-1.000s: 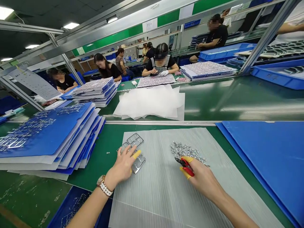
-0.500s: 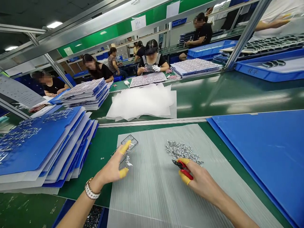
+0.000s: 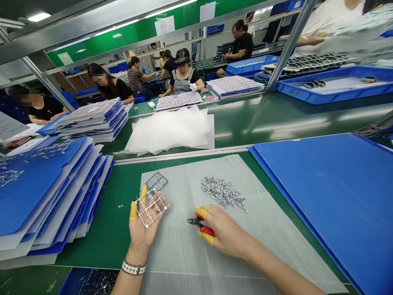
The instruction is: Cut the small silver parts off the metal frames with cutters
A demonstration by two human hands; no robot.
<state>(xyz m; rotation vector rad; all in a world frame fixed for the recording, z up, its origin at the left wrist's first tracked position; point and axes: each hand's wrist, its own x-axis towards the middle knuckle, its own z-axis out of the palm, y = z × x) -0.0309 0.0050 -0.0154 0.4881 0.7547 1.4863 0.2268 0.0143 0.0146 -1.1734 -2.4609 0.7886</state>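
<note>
In the lower middle of the frame, a shiny silver, rectangular lattice frame with thin crossbars (image 3: 150, 207) is held above the upturned palm of the left hand (image 3: 143, 234), its left edge apparently pinched between the yellow-covered thumb and a yellow-covered finger. By the right hand (image 3: 225, 230), small red-handled cutters with dark metal blades (image 3: 199, 223) are gripped, tips pointing left; whether the blades are parted cannot be told. Behind the lattice, a second, darker-looking lattice frame (image 3: 157, 181) lies on a translucent white sheet (image 3: 181, 250), and a heap of small silver pieces (image 3: 222, 191) is spread right of centre. The held lattice is judged light and fairly stiff, slick on its polished surface, its slender bars easily bent or snapped; it is best grasped by the outer rim.
</note>
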